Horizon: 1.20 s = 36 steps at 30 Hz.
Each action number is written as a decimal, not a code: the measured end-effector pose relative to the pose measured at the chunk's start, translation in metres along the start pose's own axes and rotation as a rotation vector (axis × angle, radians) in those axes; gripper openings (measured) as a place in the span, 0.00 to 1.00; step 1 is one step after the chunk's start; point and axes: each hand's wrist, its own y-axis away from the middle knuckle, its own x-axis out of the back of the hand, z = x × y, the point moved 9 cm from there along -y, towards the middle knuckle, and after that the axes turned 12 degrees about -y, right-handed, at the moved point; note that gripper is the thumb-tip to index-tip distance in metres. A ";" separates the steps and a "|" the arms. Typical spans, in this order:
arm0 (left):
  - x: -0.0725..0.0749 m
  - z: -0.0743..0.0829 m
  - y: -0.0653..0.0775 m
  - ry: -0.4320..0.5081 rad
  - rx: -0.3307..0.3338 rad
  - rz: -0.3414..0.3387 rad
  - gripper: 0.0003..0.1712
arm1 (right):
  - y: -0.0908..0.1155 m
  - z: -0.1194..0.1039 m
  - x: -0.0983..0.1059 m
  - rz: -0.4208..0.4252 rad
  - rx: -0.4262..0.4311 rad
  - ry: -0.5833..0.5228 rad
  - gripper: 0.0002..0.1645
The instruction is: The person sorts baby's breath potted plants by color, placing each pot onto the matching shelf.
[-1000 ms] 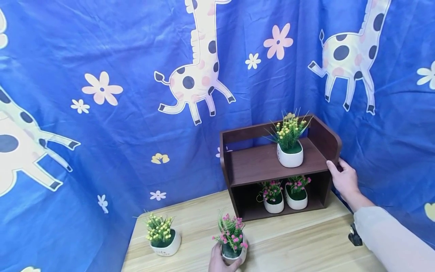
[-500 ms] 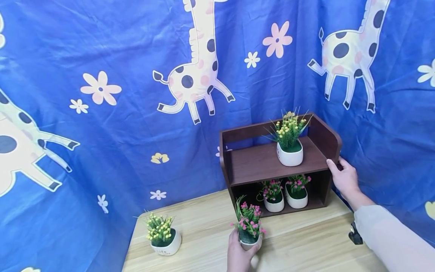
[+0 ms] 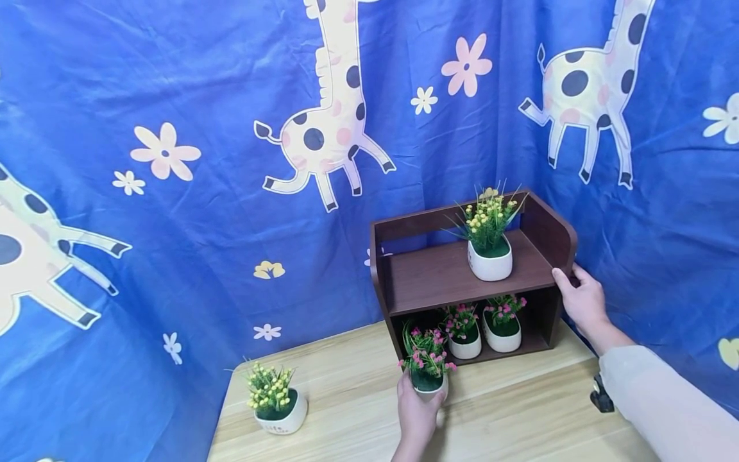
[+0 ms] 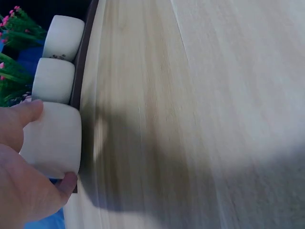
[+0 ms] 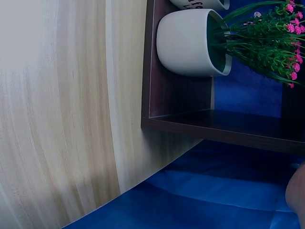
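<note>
My left hand [image 3: 418,410] holds a white pot of artificial pink flowers [image 3: 428,356] at the left front of the dark brown shelf's lower compartment. Thumb and fingers grip the pot's sides; in the left wrist view the white pot [image 4: 55,138] lines up beside two others. Whether its base touches the shelf floor, I cannot tell. On the right, my right hand [image 3: 586,301] grips the side panel of the shelf [image 3: 427,273], thumb at the front edge. Only a sliver of that hand [image 5: 296,193] shows in the right wrist view.
Two pink-flowered pots [image 3: 502,330] stand in the lower compartment, to the right. A yellow-flowered pot [image 3: 491,260] is on the upper board. Another yellow-flowered pot [image 3: 283,414] sits at the table's left. A small black object [image 3: 602,394] lies near the right sleeve. Blue curtains [image 3: 202,256] hang behind.
My left hand has carried the pink-flowered pot right and forward from the table to the shelf's lower opening. The right hand keeps its grip on the side panel.
</note>
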 end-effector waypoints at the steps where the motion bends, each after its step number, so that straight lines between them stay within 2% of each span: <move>1: -0.002 0.000 -0.001 0.003 0.008 0.003 0.57 | 0.000 0.000 0.000 -0.002 0.000 0.003 0.28; 9: -0.012 0.000 -0.014 0.006 0.026 0.058 0.58 | -0.002 0.001 0.001 0.001 -0.015 0.002 0.28; 15: -0.014 0.006 -0.020 0.012 0.063 0.099 0.56 | -0.002 0.001 0.001 0.001 -0.016 -0.009 0.28; 20: -0.015 0.013 -0.021 -0.028 0.065 0.124 0.56 | -0.001 0.000 0.001 0.000 -0.016 -0.004 0.28; 28: -0.015 0.017 -0.020 -0.015 0.035 0.122 0.56 | 0.000 -0.001 0.000 0.003 -0.024 0.011 0.28; 31: -0.015 0.018 -0.019 -0.034 0.005 0.127 0.55 | 0.000 -0.001 0.000 0.002 -0.016 0.013 0.28; 36: -0.014 0.019 -0.018 -0.105 -0.041 0.176 0.52 | -0.001 0.001 0.001 0.002 -0.019 0.014 0.28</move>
